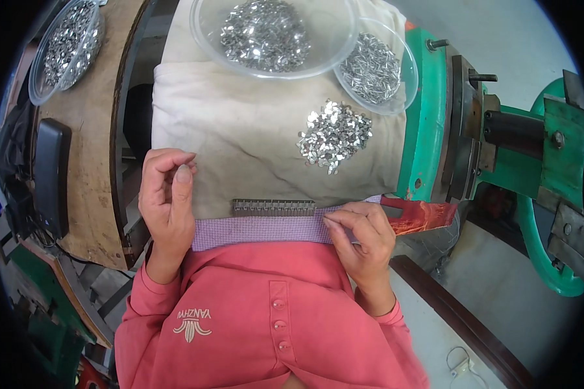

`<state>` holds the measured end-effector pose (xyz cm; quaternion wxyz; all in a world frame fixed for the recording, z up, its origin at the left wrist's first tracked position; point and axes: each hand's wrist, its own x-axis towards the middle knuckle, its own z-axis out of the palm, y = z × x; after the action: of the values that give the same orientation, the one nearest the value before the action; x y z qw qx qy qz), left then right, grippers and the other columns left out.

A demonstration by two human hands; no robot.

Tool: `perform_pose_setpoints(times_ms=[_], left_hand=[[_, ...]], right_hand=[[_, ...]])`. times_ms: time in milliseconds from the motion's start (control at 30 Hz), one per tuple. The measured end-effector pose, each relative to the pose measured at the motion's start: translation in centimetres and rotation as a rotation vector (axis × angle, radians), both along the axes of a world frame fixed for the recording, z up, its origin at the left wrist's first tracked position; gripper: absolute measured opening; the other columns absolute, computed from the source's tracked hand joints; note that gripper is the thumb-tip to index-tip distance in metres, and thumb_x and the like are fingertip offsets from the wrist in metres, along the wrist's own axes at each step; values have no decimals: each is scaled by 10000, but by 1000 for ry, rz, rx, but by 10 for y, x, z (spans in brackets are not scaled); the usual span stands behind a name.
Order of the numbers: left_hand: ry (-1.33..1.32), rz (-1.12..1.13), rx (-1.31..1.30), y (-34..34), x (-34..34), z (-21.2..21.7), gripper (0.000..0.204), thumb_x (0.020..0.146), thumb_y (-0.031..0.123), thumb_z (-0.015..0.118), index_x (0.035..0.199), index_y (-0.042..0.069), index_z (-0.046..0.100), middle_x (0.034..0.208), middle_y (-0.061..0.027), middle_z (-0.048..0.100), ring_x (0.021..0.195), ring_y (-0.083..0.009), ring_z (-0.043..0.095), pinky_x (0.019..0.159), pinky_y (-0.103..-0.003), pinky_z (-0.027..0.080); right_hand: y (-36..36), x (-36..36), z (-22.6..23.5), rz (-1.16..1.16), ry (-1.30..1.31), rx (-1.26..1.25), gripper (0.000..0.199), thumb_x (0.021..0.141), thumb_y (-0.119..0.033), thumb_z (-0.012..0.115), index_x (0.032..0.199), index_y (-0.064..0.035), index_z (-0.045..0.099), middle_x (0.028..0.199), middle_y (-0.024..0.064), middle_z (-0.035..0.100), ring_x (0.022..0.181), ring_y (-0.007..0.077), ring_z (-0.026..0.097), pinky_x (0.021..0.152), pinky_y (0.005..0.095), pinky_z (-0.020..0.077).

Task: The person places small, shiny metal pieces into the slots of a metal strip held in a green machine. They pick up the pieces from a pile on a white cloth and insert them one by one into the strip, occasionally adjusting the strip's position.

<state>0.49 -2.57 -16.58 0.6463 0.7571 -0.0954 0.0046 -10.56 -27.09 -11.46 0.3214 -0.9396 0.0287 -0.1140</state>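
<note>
A narrow dark metal block with a row of slots lies at the near edge of the cloth. My left hand is raised to its left, fingers loosely bent, with a gap between thumb and forefinger and nothing visible in them. Close to the block's right end, my right hand has thumb and forefinger closed in a pinch. Whatever may be between those fingertips is too small to make out. Beyond the block, to the right, a loose heap of small shiny metal pieces rests on the cloth.
A large clear bowl of metal pieces stands at the back, beside a smaller clear dish of small metal pins. Green machinery borders the right side. On the left, a wooden bench carries another filled tub and a black case.
</note>
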Motion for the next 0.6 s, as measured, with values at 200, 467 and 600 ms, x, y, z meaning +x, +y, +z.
perform_pose_setpoints(times_ms=[200, 467, 600], left_hand=[[-6, 9, -7, 0, 0, 1, 130, 1026, 49, 509, 1097, -20, 593, 1058, -75, 547, 889, -110, 551, 777, -239, 447], [-10, 1, -23, 0, 0, 0, 137, 1032, 59, 505, 1100, -23, 590, 1064, -82, 544, 883, -109, 548, 773, -237, 449], [0, -5, -26, 2, -1, 1, 139, 1028, 57, 507, 1104, -27, 587, 1067, -86, 539, 886, -113, 543, 779, -242, 449]], right_hand=[[5, 12, 1, 101, -9, -84, 226, 691, 46, 806, 881, -47, 727, 858, 65, 662, 763, 223, 633, 640, 329, 492], [5, 15, 0, 143, -1, -158, 240, 675, 23, 815, 888, -56, 738, 857, 50, 662, 750, 219, 626, 622, 338, 473], [3, 14, 3, 99, 33, -73, 209, 715, 17, 809, 902, -52, 747, 864, 59, 667, 760, 210, 641, 632, 320, 492]])
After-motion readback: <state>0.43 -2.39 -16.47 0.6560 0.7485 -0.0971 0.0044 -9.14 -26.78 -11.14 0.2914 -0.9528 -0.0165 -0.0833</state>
